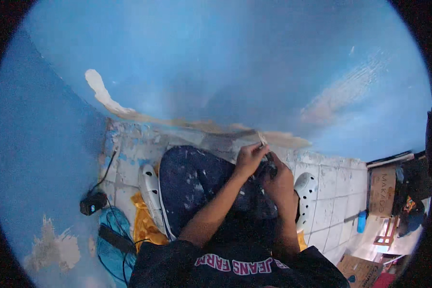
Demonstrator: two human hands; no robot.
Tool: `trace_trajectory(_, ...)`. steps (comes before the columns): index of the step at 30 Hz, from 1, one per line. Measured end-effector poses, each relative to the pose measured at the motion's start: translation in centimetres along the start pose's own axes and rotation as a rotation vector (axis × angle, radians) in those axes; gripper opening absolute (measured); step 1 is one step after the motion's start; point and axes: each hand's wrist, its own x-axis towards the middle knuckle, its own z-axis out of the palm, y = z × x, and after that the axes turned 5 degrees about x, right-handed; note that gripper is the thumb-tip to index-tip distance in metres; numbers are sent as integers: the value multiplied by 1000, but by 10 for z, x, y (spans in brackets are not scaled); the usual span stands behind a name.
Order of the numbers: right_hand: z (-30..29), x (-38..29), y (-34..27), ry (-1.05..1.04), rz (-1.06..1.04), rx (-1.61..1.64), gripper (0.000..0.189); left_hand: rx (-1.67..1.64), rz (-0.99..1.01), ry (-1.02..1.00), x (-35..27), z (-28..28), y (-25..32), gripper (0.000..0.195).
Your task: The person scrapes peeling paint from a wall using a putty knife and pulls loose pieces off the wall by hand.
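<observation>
A scraper-like hand tool [262, 138] with a dark handle lies between my hands, its pale tip at the foot of a blue painted wall [216, 64]. My right hand [280, 180] is closed around the handle. Higher up, the fingers of my left hand [250, 158] pinch the tool close to its tip. Along the wall's bottom runs a strip of bare, brownish plaster [201, 126], which the tip appears to touch. My paint-spotted dark trousers [198, 180] show below, knees bent toward the wall. Exactly how the blade is shaped is blurred.
White clogs [149, 183] flank my legs on the tiled floor [322, 194]. At left, a black device [93, 203] with a cable stands near a blue bag or cloth [109, 219] and yellow cloth [147, 226]. Cardboard boxes [381, 190] and a small wooden stool [385, 234] are at right.
</observation>
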Motion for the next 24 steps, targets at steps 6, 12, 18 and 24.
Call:
trace_trajectory(6, 21, 0, 15, -65, 79, -90, 55, 319, 18, 6, -7, -1, -24, 59)
trace_trajectory(12, 65, -47, 58, 119, -194, 241, 50, 323, 412, -82, -65, -48, 99, 64)
trace_trajectory(18, 88, -54, 60, 154, -219, 179, 64, -702, 787, -646, -137, -68, 183, 79)
trace_trajectory(24, 67, -46, 24, 112, -205, 185, 60, -997, 842, -744, -159, -63, 188, 75)
